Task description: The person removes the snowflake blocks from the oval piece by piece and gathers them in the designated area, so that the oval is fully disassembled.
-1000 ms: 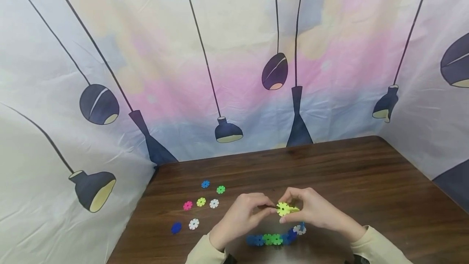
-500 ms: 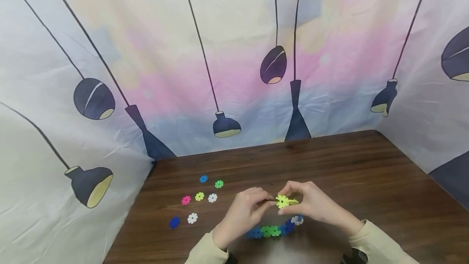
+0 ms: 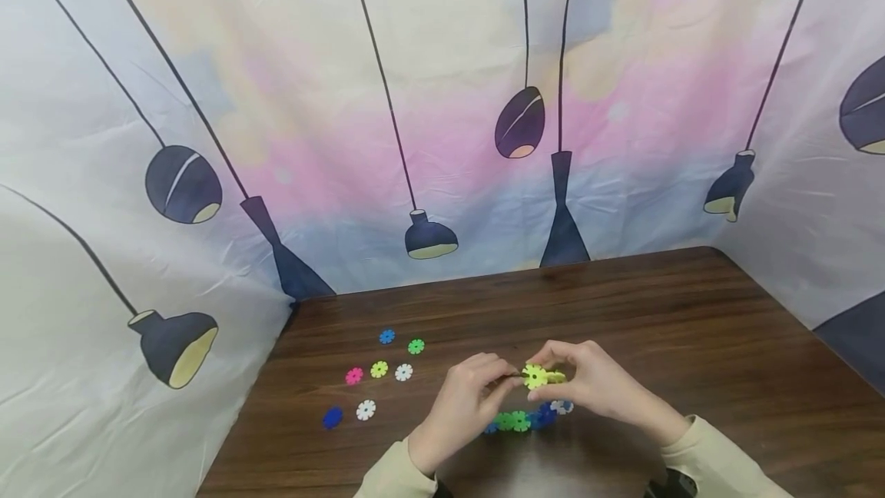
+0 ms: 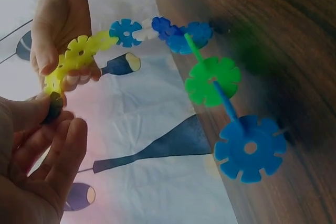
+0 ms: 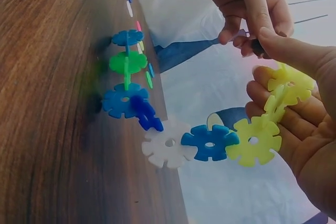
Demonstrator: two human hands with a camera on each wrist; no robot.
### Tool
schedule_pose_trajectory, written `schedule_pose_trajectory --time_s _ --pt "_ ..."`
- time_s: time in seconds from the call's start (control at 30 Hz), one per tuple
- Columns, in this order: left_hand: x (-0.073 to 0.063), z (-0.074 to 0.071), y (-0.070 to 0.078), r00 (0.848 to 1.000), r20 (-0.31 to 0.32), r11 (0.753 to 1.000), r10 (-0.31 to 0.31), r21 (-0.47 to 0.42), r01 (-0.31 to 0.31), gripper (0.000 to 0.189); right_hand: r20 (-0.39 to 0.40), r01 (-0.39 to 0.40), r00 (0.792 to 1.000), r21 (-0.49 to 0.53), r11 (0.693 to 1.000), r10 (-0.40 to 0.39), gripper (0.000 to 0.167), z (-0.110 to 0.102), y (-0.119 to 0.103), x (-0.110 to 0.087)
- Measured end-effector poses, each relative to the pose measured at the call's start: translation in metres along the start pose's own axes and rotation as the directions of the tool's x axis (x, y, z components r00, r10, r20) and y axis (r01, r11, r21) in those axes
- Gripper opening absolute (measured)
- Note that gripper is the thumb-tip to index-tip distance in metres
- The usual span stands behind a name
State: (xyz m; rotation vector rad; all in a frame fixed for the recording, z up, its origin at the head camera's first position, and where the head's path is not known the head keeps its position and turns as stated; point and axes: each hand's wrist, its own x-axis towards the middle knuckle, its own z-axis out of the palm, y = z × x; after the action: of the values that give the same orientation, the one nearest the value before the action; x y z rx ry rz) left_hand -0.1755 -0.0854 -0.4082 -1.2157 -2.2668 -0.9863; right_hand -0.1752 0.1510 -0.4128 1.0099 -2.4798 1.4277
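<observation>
My left hand point(image 3: 470, 398) pinches a small dark snowflake disc point(image 4: 53, 107) between thumb and fingers. My right hand point(image 3: 594, 383) grips the yellow snowflake discs point(image 3: 535, 376) at the upper end of a linked chain, its thumb over them in the right wrist view. The dark disc meets the edge of the end yellow one in the left wrist view; how far it is slotted in, I cannot tell. From the yellow discs the chain runs through a blue disc point(image 5: 210, 143), a white disc point(image 5: 169, 144), more blue ones and a green disc point(image 4: 212, 81).
Several loose snowflake discs lie left of my hands on the brown table point(image 3: 657, 313), among them a pink disc point(image 3: 354, 376), a white disc point(image 3: 366, 410) and a dark blue disc point(image 3: 333, 417). A printed cloth point(image 3: 456, 137) hangs behind the table's far edge.
The head view has shifted slightly. The chain's lower part has moved a little away from me, and my left hand now covers its left end. Both hands keep their hold, close together.
</observation>
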Motion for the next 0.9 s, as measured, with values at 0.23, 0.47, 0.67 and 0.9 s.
schedule_pose_trajectory --time_s 0.23,0.47,0.67,0.9 --pt "0.0022 -0.0056 -0.003 0.997 0.072 0.998 0.012 -0.063 -0.008 0.006 0.035 0.075 0.996 0.042 0.996 -0.077 0.022 -0.0022 0.0015 0.0001" --pt "0.0009 -0.0083 -0.0062 0.993 0.119 0.99 -0.003 -0.143 0.02 0.009 0.065 0.113 0.991 0.084 0.99 -0.118 0.022 -0.0015 0.0019 0.0" --pt "-0.0006 -0.0065 -0.0032 0.995 0.089 0.99 -0.036 -0.131 0.047 0.009 0.04 0.097 0.994 0.082 0.992 -0.101 0.021 0.001 0.001 -0.0008" --pt "-0.0006 -0.0038 0.0018 1.0 -0.006 0.999 0.006 -0.044 -0.006 0.007 -0.019 0.111 0.994 0.01 0.994 -0.111 0.021 0.0024 -0.0016 -0.0008"
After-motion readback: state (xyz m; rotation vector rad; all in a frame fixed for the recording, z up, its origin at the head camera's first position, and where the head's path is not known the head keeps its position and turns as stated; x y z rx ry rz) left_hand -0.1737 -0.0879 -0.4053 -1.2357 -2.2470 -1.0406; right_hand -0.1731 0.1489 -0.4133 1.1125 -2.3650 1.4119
